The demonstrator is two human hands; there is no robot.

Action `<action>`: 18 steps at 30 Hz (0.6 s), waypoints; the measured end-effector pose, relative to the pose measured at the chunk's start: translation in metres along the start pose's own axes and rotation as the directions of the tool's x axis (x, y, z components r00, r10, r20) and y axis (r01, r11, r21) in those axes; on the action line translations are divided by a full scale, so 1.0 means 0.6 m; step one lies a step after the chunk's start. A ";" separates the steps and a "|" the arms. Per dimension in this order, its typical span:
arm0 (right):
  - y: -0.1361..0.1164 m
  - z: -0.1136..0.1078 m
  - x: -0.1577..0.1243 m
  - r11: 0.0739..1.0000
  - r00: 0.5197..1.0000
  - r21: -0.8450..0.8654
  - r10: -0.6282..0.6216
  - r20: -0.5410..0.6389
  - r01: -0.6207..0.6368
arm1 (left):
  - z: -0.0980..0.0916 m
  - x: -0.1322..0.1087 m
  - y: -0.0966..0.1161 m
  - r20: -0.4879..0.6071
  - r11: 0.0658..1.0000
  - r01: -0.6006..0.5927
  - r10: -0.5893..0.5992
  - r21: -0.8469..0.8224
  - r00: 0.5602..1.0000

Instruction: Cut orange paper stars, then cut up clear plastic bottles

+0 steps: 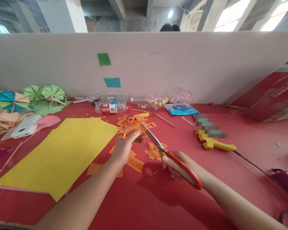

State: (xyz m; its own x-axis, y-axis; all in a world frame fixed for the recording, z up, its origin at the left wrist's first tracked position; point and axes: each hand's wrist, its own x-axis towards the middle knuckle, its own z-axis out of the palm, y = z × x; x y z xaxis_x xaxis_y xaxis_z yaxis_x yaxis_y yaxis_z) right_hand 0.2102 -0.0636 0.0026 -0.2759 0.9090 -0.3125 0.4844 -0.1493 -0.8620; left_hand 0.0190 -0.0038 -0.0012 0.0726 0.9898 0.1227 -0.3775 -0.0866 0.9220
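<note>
In my left hand (128,143) is a strip of orange paper (134,128), pinched between thumb and fingers. My right hand (176,164) is closed around red-handled scissors (184,169), whose blade tips reach the right edge of that strip. Below the blades lies a small heap of cut orange paper stars (154,151). Behind my left hand is a pile of orange offcuts (129,121) with star-shaped holes. Several orange paper pieces (135,163) rest on the red table under my left wrist.
Large yellow paper sheets (69,150) lie at left. Folded paper umbrellas (53,92) stand behind them. Along the white partition are a plastic bottle (121,108), a blue packet (182,110) and a balloon with stars (181,96). A yellow glue gun (216,144) with a cord lies at right.
</note>
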 end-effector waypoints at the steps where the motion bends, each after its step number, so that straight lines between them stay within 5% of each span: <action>1: -0.001 0.002 -0.001 1.000 1.000 0.007 0.003 0.001 -0.003 | 0.004 -0.004 0.000 -0.015 1.000 0.001 -0.001 -0.001 1.000; 18: -0.011 0.012 -0.005 0.999 0.999 -0.005 0.035 -0.004 -0.035 | 0.009 -0.008 0.004 -0.089 1.000 0.001 -0.003 -0.018 0.996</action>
State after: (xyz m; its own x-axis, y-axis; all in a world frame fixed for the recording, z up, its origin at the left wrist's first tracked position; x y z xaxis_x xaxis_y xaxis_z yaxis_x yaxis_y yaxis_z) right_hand 0.2019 -0.0684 0.0062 -0.2559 0.9047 -0.3406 0.4980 -0.1786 -0.8486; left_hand 0.0227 -0.0093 0.0024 -0.0090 0.9962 0.0869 -0.3939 -0.0834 0.9154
